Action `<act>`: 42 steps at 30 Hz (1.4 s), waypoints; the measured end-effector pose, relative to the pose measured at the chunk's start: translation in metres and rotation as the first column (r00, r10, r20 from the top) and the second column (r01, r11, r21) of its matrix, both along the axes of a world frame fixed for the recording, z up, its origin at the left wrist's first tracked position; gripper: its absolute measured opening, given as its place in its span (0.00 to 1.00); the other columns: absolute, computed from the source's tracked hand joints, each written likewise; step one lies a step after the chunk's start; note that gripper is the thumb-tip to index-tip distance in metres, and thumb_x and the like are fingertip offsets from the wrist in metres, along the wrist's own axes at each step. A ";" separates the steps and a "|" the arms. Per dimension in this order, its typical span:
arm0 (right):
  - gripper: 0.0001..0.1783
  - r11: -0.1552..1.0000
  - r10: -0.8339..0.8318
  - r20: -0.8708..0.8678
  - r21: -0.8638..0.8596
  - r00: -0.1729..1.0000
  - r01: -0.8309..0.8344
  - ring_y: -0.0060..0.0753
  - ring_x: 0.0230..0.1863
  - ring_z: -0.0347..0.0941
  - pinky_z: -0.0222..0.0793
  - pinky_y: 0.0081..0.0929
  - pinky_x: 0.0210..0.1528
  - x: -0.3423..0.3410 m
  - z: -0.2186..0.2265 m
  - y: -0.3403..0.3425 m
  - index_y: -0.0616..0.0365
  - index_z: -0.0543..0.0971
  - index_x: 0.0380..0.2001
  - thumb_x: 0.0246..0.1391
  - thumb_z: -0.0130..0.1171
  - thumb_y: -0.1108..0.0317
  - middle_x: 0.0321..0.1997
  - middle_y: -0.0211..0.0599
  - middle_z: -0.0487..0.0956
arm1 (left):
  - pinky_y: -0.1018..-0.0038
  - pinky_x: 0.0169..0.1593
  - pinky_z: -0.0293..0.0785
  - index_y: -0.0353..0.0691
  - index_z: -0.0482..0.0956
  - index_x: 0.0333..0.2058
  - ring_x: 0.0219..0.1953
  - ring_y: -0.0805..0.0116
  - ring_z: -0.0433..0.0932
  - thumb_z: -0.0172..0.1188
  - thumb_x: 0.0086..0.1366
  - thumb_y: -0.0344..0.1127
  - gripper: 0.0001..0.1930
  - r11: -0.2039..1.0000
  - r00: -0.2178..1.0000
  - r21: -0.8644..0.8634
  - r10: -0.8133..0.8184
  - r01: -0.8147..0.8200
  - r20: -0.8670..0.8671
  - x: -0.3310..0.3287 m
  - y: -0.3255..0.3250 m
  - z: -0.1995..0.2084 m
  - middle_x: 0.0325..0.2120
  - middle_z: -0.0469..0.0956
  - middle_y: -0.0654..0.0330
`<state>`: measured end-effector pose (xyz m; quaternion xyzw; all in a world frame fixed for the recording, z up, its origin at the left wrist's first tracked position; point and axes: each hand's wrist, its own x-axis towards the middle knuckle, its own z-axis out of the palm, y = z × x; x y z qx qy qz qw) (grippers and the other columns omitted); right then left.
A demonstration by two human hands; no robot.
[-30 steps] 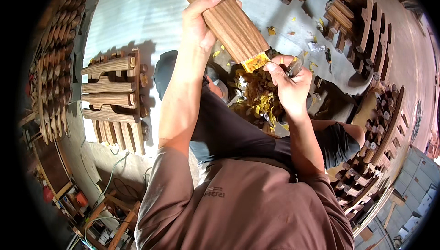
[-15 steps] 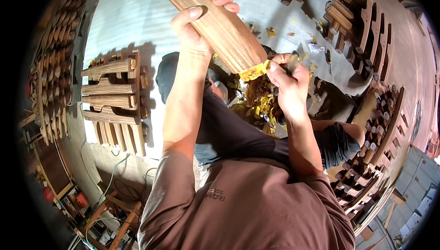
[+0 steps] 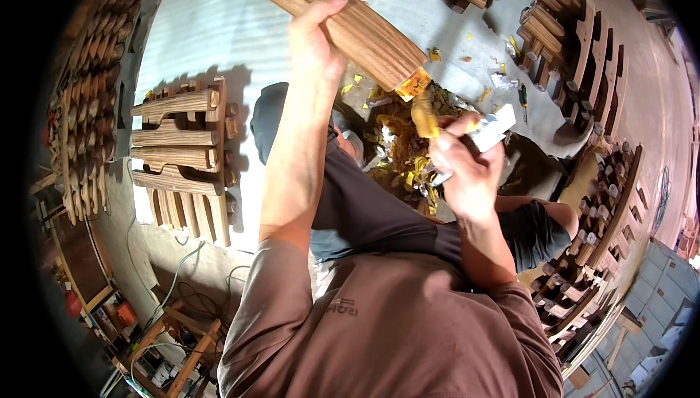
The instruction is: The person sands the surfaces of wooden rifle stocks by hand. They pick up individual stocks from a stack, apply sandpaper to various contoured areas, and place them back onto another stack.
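Note:
My left hand (image 3: 317, 39) grips a long striped brown wooden piece (image 3: 375, 42), which slants from the upper left down toward the middle. Yellow tape (image 3: 413, 84) wraps the narrow stub at its lower end. Just below that end, my right hand (image 3: 469, 172) is closed on a strip of yellow tape (image 3: 424, 119), blurred by motion. A flat, bright, blade-like piece (image 3: 493, 128) also sticks out of this hand; its exact kind is unclear. The strip in my fingers lies close to the taped stub; whether they still join is hard to see.
Yellow tape scraps (image 3: 412, 172) are heaped between my legs. A wooden stack (image 3: 179, 139) stands at left, with more wooden parts (image 3: 547, 22) at upper right and a rack of pieces (image 3: 605, 201) at right. A screwdriver (image 3: 523, 97) lies on the pale sheet (image 3: 197, 19).
My right hand has drawn away from the wooden end, down and slightly right, with the yellow strip. The wooden piece has shifted slightly up, and less tape covers its end.

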<state>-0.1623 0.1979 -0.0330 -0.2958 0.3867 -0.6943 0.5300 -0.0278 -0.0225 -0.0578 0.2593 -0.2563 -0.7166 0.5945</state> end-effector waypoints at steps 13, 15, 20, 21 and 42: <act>0.04 0.964 -0.033 -0.999 -0.024 0.030 0.264 0.44 0.22 0.76 0.73 0.33 0.28 -0.069 -0.042 0.003 0.58 0.82 0.32 0.51 0.64 0.71 0.25 0.43 0.81 | 0.61 0.46 0.76 0.30 0.70 0.39 0.38 0.55 0.79 0.61 0.57 0.25 0.13 0.976 0.998 0.214 -0.055 0.048 0.027 0.011 -0.008 -0.004 0.32 0.76 0.52; 0.08 0.929 0.209 -0.973 0.228 0.095 0.292 0.37 0.19 0.72 0.70 0.29 0.26 -0.058 -0.033 0.007 0.61 0.82 0.30 0.49 0.69 0.69 0.23 0.40 0.79 | 0.60 0.45 0.77 0.30 0.68 0.41 0.38 0.54 0.79 0.60 0.58 0.26 0.14 0.957 0.995 0.277 -0.096 0.089 0.012 0.014 -0.017 -0.016 0.33 0.76 0.51; 0.14 0.957 -0.248 -0.897 -0.168 0.365 0.236 0.27 0.27 0.75 0.71 0.22 0.31 -0.022 0.000 -0.025 0.63 0.83 0.35 0.43 0.74 0.75 0.34 0.39 0.81 | 0.53 0.44 0.78 0.34 0.63 0.47 0.38 0.49 0.78 0.60 0.58 0.27 0.20 0.900 0.987 0.409 -0.159 0.151 -0.016 0.008 -0.019 -0.031 0.37 0.73 0.47; 0.15 0.949 -0.300 -0.886 -0.241 0.354 0.202 0.28 0.29 0.77 0.73 0.23 0.33 -0.019 0.003 -0.034 0.62 0.83 0.37 0.43 0.74 0.75 0.37 0.40 0.82 | 0.53 0.44 0.78 0.34 0.63 0.47 0.38 0.49 0.78 0.60 0.58 0.27 0.21 0.898 0.984 0.406 -0.178 0.168 -0.012 0.008 -0.018 -0.034 0.37 0.73 0.48; 0.17 0.923 -0.382 -0.924 -0.380 0.022 0.052 0.40 0.26 0.76 0.71 0.31 0.28 -0.013 -0.016 -0.052 0.61 0.75 0.34 0.36 0.58 0.87 0.32 0.39 0.78 | 0.60 0.40 0.80 0.33 0.68 0.42 0.34 0.56 0.80 0.59 0.57 0.27 0.14 0.924 0.969 0.346 -0.215 0.161 0.122 -0.007 0.001 -0.024 0.30 0.77 0.51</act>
